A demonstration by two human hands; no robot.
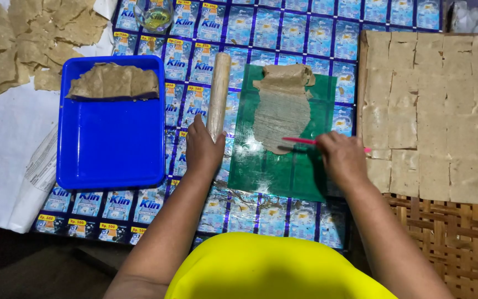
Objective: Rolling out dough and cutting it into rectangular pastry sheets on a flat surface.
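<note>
Bright overhead light, soft shadows, sharp focus, dim lower corners.

bright yellow garment, two bare forearms without sleeves, rings or watch

Printed mat, blue tray, green sheet

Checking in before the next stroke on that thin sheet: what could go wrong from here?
1. The pink stick in the right hand may tear the thin rolled dough or nick the green sheet.
2. The rolling pin, touched only by the left hand, could roll onto the dough.
</note>
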